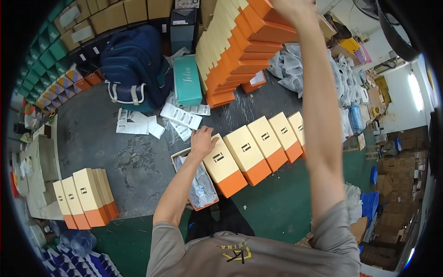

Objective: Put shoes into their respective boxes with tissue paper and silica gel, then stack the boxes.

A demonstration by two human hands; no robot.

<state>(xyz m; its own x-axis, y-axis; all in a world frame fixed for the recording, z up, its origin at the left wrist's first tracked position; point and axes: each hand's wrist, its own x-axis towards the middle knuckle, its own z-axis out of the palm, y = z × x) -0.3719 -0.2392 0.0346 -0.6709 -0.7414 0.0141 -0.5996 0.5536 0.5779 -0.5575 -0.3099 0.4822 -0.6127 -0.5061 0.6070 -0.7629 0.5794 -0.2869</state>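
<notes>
My left hand (203, 142) is over the far end of an open box (212, 203) with an orange edge. Its curled fingers grip the corner of a closed cream-and-orange box (224, 164) alongside. Grey wrapping (201, 177) and a clear, shiny piece of plastic lie in the open box. Several more cream-and-orange boxes (248, 152) continue in a slanted row to the right. My right arm stretches far forward, and my right hand (293, 10) meets the top of a tall stack of such boxes (249, 51). The upper rim of the picture cuts off its fingers.
A dark table (138, 171) carries printed paper slips (180, 115), a turquoise box (187, 81) and a navy backpack (134, 64). Grey plastic bags (290, 69) are heaped behind my right arm. More cream-and-orange boxes (85, 196) stand at the table's left corner. Green floor (277, 198) shows in front.
</notes>
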